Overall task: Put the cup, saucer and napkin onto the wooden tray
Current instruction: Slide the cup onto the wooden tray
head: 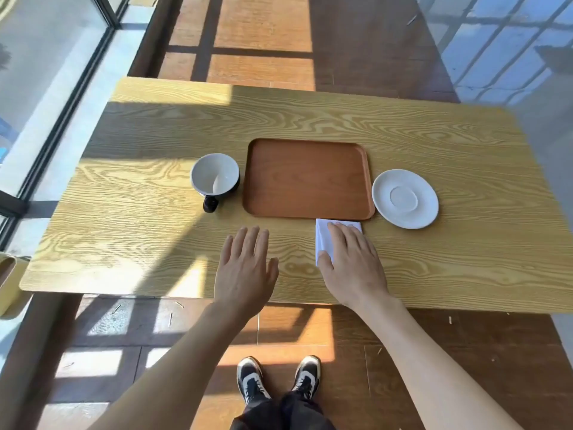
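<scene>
The table (130, 193) in front of me is pale yellow wood with a bold wavy grain, its corners rounded; sun falls across it in bright bands with shadow between. Under and beyond it runs a floor (263, 35) of reddish-brown boards, striped with light and dark bars. Down below I see my two shoes (279, 378), dark with white panels, side by side, and black trouser legs (280, 412) above them. A dark-framed window (55, 97) stands along my left.
</scene>
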